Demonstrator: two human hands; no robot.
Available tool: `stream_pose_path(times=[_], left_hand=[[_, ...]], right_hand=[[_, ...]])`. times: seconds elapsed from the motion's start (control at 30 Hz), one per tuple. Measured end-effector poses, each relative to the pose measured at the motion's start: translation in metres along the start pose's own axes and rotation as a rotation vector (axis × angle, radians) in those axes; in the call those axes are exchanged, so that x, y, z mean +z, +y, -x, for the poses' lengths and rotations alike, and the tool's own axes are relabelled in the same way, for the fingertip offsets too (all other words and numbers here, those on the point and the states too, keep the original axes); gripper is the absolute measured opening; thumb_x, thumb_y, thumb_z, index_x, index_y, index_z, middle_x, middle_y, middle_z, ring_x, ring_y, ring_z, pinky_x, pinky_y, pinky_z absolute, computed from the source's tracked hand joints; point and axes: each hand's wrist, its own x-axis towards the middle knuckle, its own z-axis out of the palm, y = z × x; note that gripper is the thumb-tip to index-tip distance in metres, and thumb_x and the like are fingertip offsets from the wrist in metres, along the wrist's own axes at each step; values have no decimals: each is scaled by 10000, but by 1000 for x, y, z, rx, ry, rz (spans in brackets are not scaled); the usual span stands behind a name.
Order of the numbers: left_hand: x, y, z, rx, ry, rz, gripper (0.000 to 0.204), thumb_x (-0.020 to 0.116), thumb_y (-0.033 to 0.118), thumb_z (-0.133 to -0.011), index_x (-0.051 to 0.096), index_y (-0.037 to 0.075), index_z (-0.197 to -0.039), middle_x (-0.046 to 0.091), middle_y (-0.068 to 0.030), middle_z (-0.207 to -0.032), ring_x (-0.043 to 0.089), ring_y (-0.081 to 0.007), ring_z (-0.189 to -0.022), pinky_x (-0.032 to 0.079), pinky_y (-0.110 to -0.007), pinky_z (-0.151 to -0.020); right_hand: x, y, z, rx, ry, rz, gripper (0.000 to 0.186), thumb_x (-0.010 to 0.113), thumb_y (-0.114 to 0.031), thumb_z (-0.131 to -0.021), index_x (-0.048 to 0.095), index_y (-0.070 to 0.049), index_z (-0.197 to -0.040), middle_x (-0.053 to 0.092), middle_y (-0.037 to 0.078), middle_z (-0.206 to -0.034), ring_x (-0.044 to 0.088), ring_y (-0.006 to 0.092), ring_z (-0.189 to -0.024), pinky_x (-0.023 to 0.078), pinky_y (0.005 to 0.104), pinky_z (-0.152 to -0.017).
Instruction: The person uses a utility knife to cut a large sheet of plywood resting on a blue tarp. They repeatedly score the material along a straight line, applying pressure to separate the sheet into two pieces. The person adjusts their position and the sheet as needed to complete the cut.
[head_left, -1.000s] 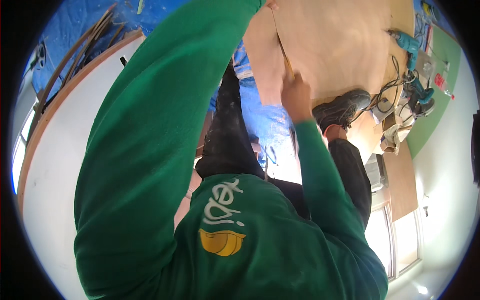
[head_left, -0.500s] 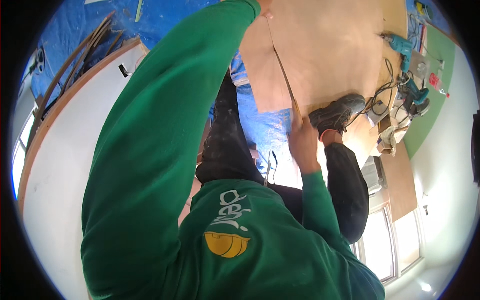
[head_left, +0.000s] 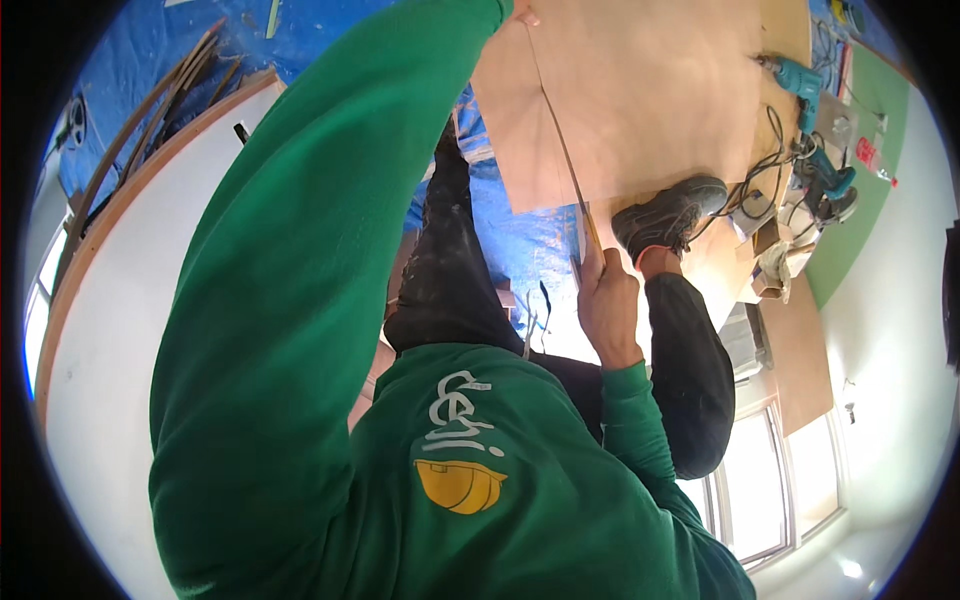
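Gripping a long hand tool with a thin dark blade and tan handle (head_left: 582, 200) in the right hand (head_left: 610, 305). Right grip: fingers wrapped round the handle, no visible gap. Blade runs up and to the left across a flat light-brown wooden sheet (head_left: 650, 100), near the sheet's left side; handle end sits past the near edge. Thin dark line continues on the sheet from blade tip toward the left hand (head_left: 525, 14).

Left hand: mostly cut off at the top of the view, at the sheet's upper left. Can't tell how far open that grip is or whether it has hold of anything.

Black work shoe (head_left: 672, 215) overlaps the sheet's near edge, right of the tool. Blue plastic tarp (head_left: 520, 235) shows below the sheet. Right side: teal corded-type drill (head_left: 797, 78), second teal power tool (head_left: 830, 175), tangled black cable (head_left: 765, 170) between them and the shoe, clear bottle with red label (head_left: 872, 158) on a green strip (head_left: 865, 225). Long wooden strips (head_left: 165, 95) lie upper left.
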Motion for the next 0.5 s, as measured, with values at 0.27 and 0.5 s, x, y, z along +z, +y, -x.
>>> stream_pose_path(times=[0.27,0.5], left_hand=[[-22,27,2,61,-16,-32,1301,899,438,-729,60,75,-1655,-24,-195,-1726,3,-359,-1597,114,-626,-1246],[-7,7,6,5,-3,-18,1290,890,434,-742,56,60,-1653,-12,-201,-1724,5,-363,-1596,119,-626,-1247]], right_hand=[[63,-15,-179,78,181,-109,377,532,-346,-1027,583,21,-956,668,326,-785,658,541,-767,535,593,-659],[7,12,-3,-60,39,82,303,567,-259,-1033,598,32,-956,613,275,-654,668,436,-640,500,561,-553]])
